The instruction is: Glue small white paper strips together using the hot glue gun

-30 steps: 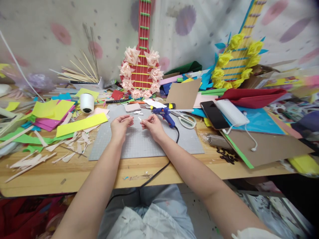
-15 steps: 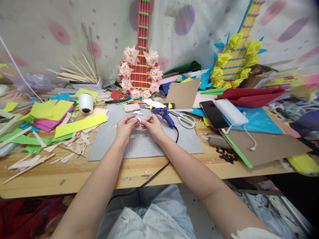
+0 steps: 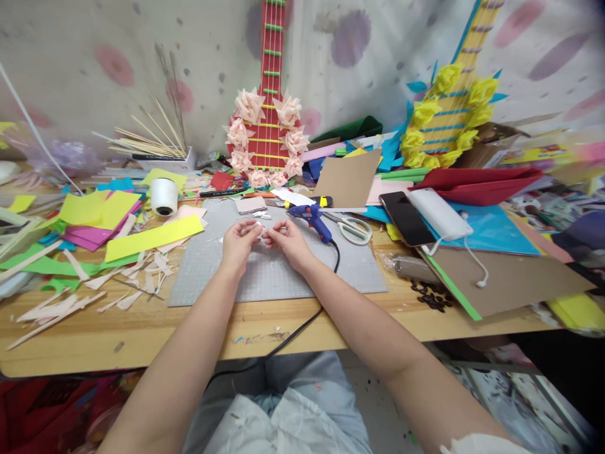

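Over the grey cutting mat (image 3: 203,271), my left hand (image 3: 239,243) and my right hand (image 3: 287,243) meet fingertip to fingertip. Both pinch a small white piece (image 3: 263,229), mostly hidden by the fingers; its kind is too small to make out. Just behind them on the mat lie several small white bits (image 3: 263,215) and a pale square pad (image 3: 251,205). A blue hot glue gun (image 3: 311,219) rests right of my right hand, its black cord (image 3: 295,333) running down past the table edge. Scissors with pale handles (image 3: 355,231) lie beside it.
A red paper guitar with pink flowers (image 3: 268,135) and a yellow one (image 3: 437,123) stand at the back. Paper sheets (image 3: 154,238), scraps (image 3: 146,274) and a white cup-like object (image 3: 164,196) crowd the left. A phone (image 3: 405,217), power bank (image 3: 437,213) and cardboard (image 3: 520,280) lie right.
The fingertips have shifted slightly around the white piece, and less of it shows now. Otherwise the hands and table look the same.
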{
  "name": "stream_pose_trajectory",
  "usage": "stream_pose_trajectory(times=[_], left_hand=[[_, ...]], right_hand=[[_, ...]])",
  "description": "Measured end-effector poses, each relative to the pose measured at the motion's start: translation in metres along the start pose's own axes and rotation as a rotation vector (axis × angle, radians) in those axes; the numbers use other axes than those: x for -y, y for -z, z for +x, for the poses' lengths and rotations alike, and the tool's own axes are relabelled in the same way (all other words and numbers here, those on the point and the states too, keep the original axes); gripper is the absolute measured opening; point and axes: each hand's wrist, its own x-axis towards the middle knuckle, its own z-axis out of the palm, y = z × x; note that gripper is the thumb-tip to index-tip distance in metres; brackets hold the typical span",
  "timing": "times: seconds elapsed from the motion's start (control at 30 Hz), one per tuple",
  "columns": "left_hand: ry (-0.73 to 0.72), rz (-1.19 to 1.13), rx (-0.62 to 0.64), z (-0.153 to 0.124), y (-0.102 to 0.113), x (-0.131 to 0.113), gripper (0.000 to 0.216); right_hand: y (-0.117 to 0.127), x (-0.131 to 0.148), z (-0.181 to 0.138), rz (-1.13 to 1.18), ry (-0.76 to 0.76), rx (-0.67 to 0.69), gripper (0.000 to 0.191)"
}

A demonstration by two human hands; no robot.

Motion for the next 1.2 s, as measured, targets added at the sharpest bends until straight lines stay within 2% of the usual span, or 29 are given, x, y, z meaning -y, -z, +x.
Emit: stream_pose_trajectory(times=[0.13,0.3,0.53,0.67,0.87,1.03,1.13,1.2], left_hand=[[0.02,-0.01,-0.024,-0.0005,-0.0012,-0.0022,0.038],[0.109,-0.092,0.059,-0.002,-0.0023,-0.0039,0.027],[0.049,-0.096,0.052,-0.0006,-0.0027,0.0013,0.04],[0.039,-0.078,0.007,-0.0015,-0.0033,0.0006,0.045],[0.149,-0.13,0.109,-0.0022,-0.0005,-0.0049,0.033],[0.242,-0.057,0.136,-0.0006,-0.0015,-0.0026,0.033],[0.214,0.003,0.072,0.001,-0.0023,0.0,0.032],[0.108,0.063,-0.022,0.003,-0.001,0.0013,0.027]], right_hand=[[-0.0004,0.0003,-0.0007,-0.028,0.032,-0.008,0.038],[0.0003,0.0014,0.0002,-0.017,0.048,-0.068,0.037],[0.0,0.0,0.0,0.0,0.009,-0.018,0.04],[-0.0017,-0.0005,-0.0013,-0.001,0.002,-0.001,0.039],[-0.0001,-0.001,0.0009,0.046,0.01,-0.048,0.036],[0.0037,-0.0019,0.0037,0.095,-0.009,-0.072,0.031],[0.0034,-0.0022,0.0036,0.108,-0.019,-0.066,0.029],[0.0026,-0.0018,0.0031,0.104,-0.031,-0.074,0.029]])
